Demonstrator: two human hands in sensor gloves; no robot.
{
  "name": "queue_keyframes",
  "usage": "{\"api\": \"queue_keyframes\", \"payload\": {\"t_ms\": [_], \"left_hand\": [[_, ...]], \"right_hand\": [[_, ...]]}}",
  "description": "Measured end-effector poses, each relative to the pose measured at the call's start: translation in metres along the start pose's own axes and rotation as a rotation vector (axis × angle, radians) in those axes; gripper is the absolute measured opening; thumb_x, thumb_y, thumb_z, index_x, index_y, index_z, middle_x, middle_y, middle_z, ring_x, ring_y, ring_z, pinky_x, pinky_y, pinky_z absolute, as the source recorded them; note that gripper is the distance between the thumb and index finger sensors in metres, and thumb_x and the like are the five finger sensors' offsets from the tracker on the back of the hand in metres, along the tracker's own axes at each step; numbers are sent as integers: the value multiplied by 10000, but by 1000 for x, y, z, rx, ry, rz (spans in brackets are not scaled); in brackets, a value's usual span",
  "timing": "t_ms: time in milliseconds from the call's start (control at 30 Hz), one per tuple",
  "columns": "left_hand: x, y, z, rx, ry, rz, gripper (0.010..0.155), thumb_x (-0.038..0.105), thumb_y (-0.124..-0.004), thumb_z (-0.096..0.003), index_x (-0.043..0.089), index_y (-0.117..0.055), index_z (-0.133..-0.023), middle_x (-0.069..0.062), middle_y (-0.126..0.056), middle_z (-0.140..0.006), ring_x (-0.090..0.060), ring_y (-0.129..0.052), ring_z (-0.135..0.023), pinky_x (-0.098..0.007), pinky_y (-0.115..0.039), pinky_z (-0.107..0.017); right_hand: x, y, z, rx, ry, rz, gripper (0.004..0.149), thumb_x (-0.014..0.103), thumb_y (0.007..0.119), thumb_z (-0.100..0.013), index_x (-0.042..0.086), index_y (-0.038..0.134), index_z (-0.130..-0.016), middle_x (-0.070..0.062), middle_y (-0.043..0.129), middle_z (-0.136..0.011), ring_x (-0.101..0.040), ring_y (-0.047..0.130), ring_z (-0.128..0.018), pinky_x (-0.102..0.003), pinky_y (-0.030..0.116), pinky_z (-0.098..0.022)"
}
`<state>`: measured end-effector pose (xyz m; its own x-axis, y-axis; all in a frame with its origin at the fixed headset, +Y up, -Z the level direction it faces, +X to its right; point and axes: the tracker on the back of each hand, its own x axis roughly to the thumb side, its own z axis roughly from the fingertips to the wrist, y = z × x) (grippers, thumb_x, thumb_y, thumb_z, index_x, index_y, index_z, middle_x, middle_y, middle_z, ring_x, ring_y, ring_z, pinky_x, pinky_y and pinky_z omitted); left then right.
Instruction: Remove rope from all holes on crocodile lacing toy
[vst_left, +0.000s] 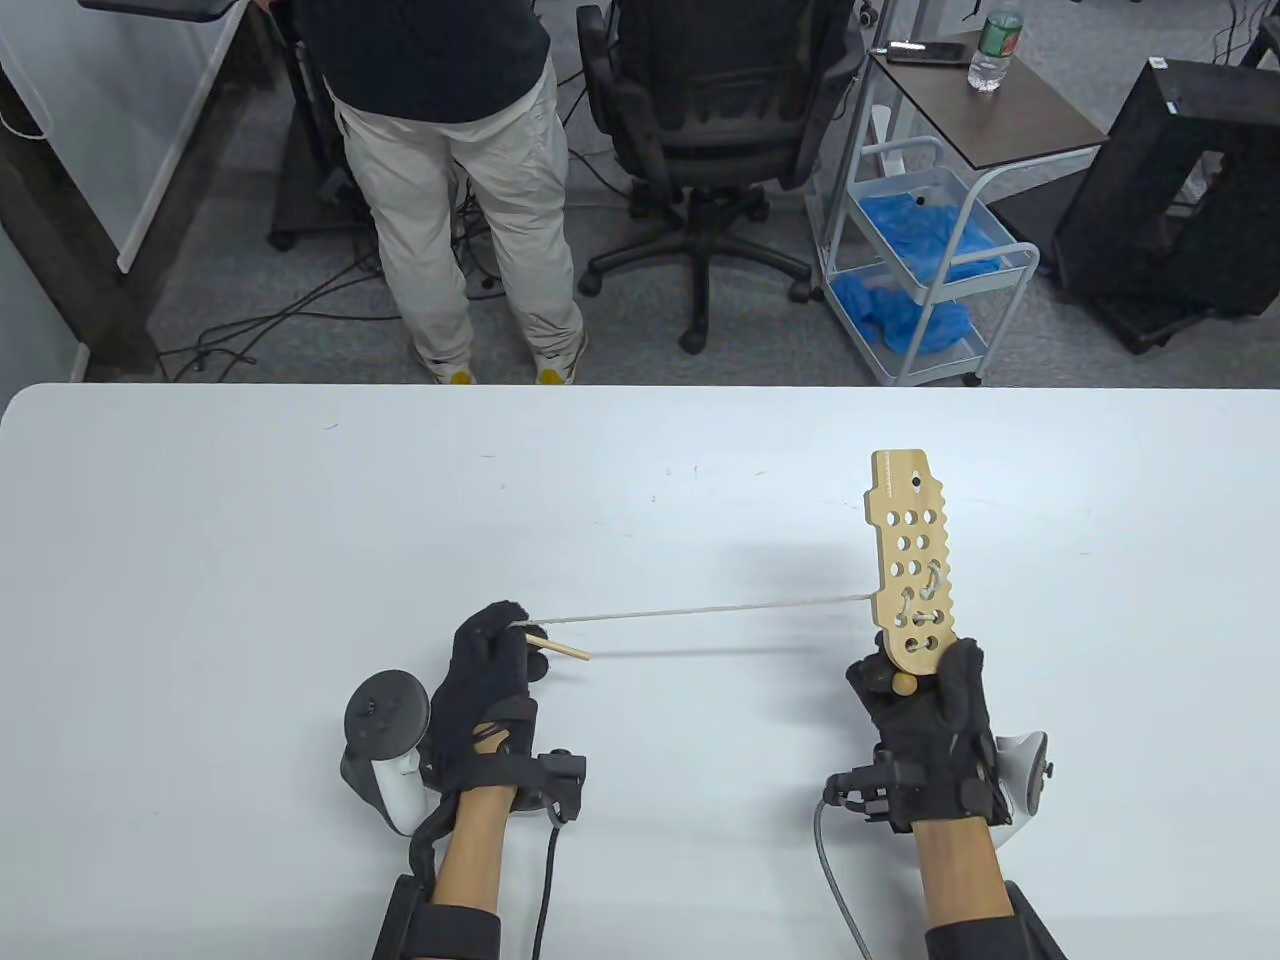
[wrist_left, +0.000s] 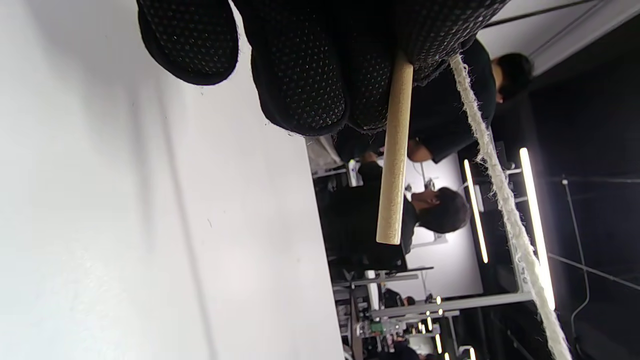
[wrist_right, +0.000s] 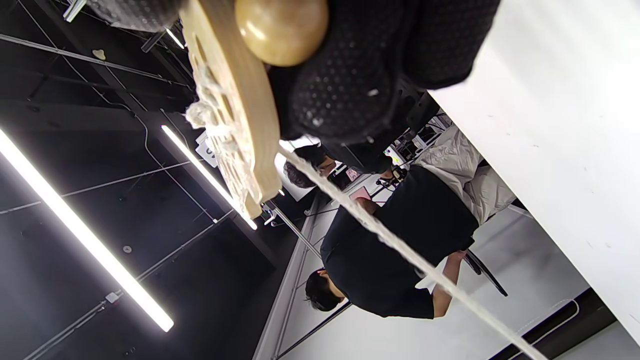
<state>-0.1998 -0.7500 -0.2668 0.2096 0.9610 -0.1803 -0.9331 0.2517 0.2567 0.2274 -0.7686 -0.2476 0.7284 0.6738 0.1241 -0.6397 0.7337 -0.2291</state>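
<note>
Table view, item one: crocodile lacing toy (vst_left: 912, 562), a pale wooden board with rows of holes, standing raised over the right half of the white table (vst_left: 300, 520). Right hand (vst_left: 925, 715) is gripping its near end, fingers curled round the board beside a round wooden knob (vst_left: 903, 686). Item two: rope (vst_left: 700, 610), stretching taut from the board's left edge across to the left hand (vst_left: 490, 670), lacing still showing in the lower holes. Left hand's fingertips (wrist_left: 300, 90) are pressing together, pinching the rope and its wooden needle (vst_left: 562, 648), which is jutting out rightward. Beyond the table: a standing person (vst_left: 460, 180), an office chair (vst_left: 705, 150), a cart (vst_left: 925, 270).
</note>
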Motion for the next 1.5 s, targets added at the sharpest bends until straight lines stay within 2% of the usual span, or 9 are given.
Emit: {"api": "queue_keyframes", "payload": {"t_ms": [533, 767, 1500], "left_hand": [[-9, 9, 2, 61, 99, 73, 421, 462, -651, -576, 385, -632, -990, 96, -910, -802, -80, -954, -638, -458, -794, -622], [-17, 13, 2, 74, 151, 169, 427, 471, -636, -580, 368, -614, -993, 110, -916, -772, -64, -957, -615, -450, -796, -623], [-23, 16, 2, 113, 173, 280, 437, 479, -607, -579, 354, -569, -996, 131, -900, -773, -52, -950, -626, -438, -791, -635]], "right_hand": [[7, -10, -1, -64, -68, -137, 508, 473, 657, -491, 177, 690, -902, -101, 882, -792, -258, 946, -582, -542, 727, -584], [8, -16, -1, -94, -66, -158, 508, 476, 654, -490, 185, 683, -906, -94, 876, -805, -257, 942, -597, -542, 721, -591], [14, -27, -2, -172, -91, -258, 510, 485, 658, -487, 198, 683, -908, -85, 876, -810, -251, 942, -606, -539, 720, -597]]}}
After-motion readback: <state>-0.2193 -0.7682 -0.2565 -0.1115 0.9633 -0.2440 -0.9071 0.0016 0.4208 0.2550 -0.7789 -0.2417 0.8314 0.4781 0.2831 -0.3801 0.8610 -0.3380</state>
